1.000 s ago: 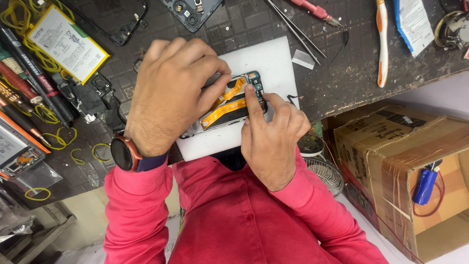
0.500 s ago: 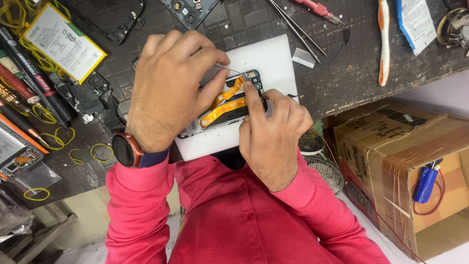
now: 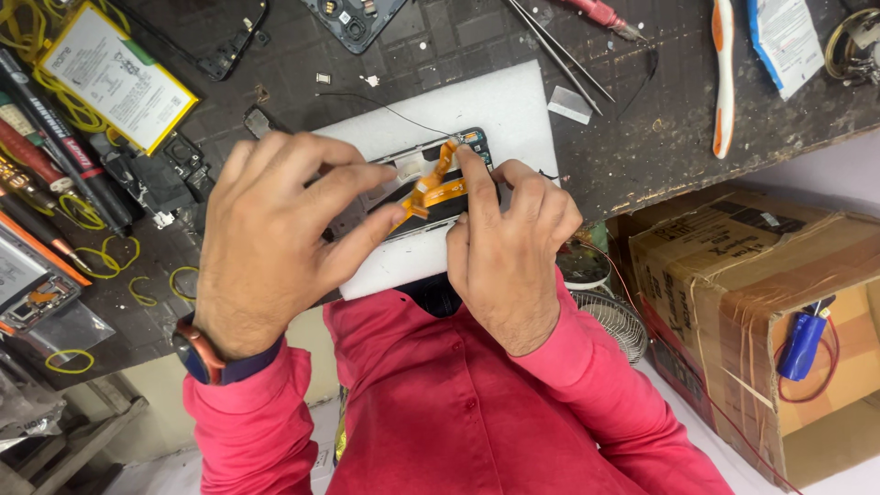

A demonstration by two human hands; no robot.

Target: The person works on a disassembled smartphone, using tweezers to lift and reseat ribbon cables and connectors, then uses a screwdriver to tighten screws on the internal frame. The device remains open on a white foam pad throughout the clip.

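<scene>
Head view looked down on a dark, cluttered tabletop [image 3: 642, 128], with a taped cardboard box [image 3: 761, 312] standing off its right edge and a blue-handled tool [image 3: 804, 344] tucked in the box's open side. Nearest the camera was the person's red shirt [image 3: 458, 412], both sleeves reaching up to the tabletop's near edge. On that near edge, around the middle, lay a white foam pad [image 3: 495, 105], and on the pad rested an opened phone frame [image 3: 431, 183] with an orange flex cable [image 3: 435, 188] running across its inside. The left hand [image 3: 275, 238], a dark watch [image 3: 206, 357] on its wrist, lay over the left part of the frame, its forefinger and thumb drawn close together at the lower end of the orange cable; whether they actually pinched it could not be told. The right hand [image 3: 509, 247] sat just beside it on the frame's right part, fingers curled, the forefinger pressing down on the frame near the cable's upper end. The two hands were close but not touching. Toward the far left corner lay a flat battery [image 3: 115, 78] with a yellow rim, among yellow rubber bands [image 3: 101, 261] and screwdrivers [image 3: 46, 174]. A dark phone back cover [image 3: 357, 18] lay at the far edge, thin metal tweezers [image 3: 559, 50] to its right, and an orange and white toothbrush [image 3: 722, 73] toward the far right corner. A small round fan grille [image 3: 610, 316] showed below the near edge, between shirt and box.
</scene>
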